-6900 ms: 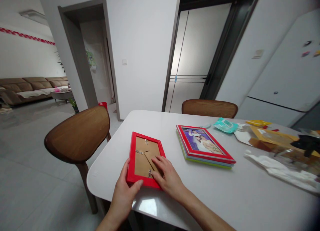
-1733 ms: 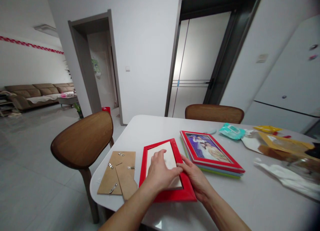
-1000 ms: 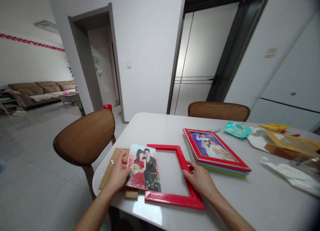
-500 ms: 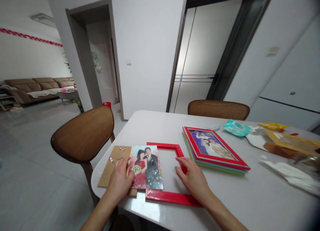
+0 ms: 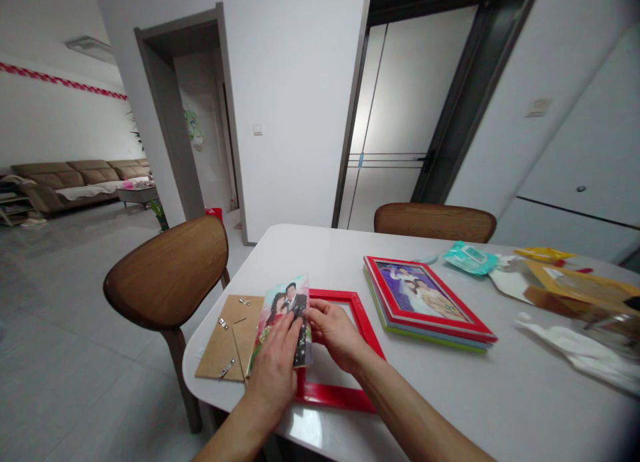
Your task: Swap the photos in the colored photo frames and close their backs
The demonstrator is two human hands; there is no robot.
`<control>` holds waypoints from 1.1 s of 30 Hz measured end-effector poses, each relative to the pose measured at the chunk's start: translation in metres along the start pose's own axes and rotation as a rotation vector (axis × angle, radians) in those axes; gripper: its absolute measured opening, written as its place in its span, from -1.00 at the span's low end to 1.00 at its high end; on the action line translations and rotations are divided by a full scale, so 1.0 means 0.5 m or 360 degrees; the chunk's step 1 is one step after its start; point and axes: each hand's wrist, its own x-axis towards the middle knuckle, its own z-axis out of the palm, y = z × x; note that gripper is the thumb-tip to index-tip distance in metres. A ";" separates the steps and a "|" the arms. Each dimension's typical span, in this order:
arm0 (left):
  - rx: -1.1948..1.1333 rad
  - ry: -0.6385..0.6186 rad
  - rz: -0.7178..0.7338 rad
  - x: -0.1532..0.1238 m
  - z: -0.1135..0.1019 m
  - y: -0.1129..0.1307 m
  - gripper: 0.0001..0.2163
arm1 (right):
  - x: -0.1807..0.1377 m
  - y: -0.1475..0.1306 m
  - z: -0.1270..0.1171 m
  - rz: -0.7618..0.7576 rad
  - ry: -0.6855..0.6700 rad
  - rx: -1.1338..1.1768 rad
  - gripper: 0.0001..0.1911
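Observation:
A red picture frame (image 5: 365,329) lies flat near the front edge of the white table (image 5: 310,255), with no picture in it. Over the frame's left side I hold a colour photo (image 5: 285,302) of a couple, tilted up on its right edge. My left hand (image 5: 275,369) lies on the photo's lower part with fingers pressed against it. My right hand (image 5: 333,329) pinches the photo's right edge. To the left lies the brown backing board (image 5: 227,342) with its metal clips.
A stack of coloured frames (image 5: 425,302) with a photo on top sits right of the red frame. Farther right lie a teal wipes pack (image 5: 470,257), plastic wrapping (image 5: 580,355) and orange packaging (image 5: 575,285). Two wooden chairs (image 5: 167,275) stand at the table's left and far sides.
My right hand left the frame's right side and took the photo's right edge. The photo, flat half a second ago, now tilts upward. My left hand slid right onto it.

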 end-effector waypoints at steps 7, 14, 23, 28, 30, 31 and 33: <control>-0.1023 0.0849 -0.0512 0.038 -0.027 0.064 -0.70 | -0.025 0.008 0.004 -0.0002 0.0231 0.0243 -0.72; -0.1660 0.0589 -0.0900 0.036 0.041 0.088 -0.63 | -0.035 0.043 -0.090 -0.0087 0.0476 0.0469 -0.70; -0.0897 0.0053 -0.0685 0.006 0.046 0.038 -0.55 | -0.021 0.049 -0.181 0.0016 0.0517 -0.0249 -0.56; -0.0428 -0.0246 -0.0462 -0.008 0.047 0.047 -0.53 | 0.001 0.066 -0.180 -0.0069 0.0573 -0.0499 -0.54; -0.0350 -0.0298 -0.0426 -0.008 0.048 0.046 -0.51 | 0.005 0.070 -0.179 -0.0099 0.0570 -0.0578 -0.53; -0.0324 -0.0314 -0.0418 -0.008 0.048 0.046 -0.50 | 0.007 0.072 -0.179 -0.0110 0.0562 -0.0616 -0.52; -0.0294 -0.0333 -0.0408 -0.008 0.047 0.046 -0.48 | 0.009 0.074 -0.178 -0.0123 0.0542 -0.0703 -0.52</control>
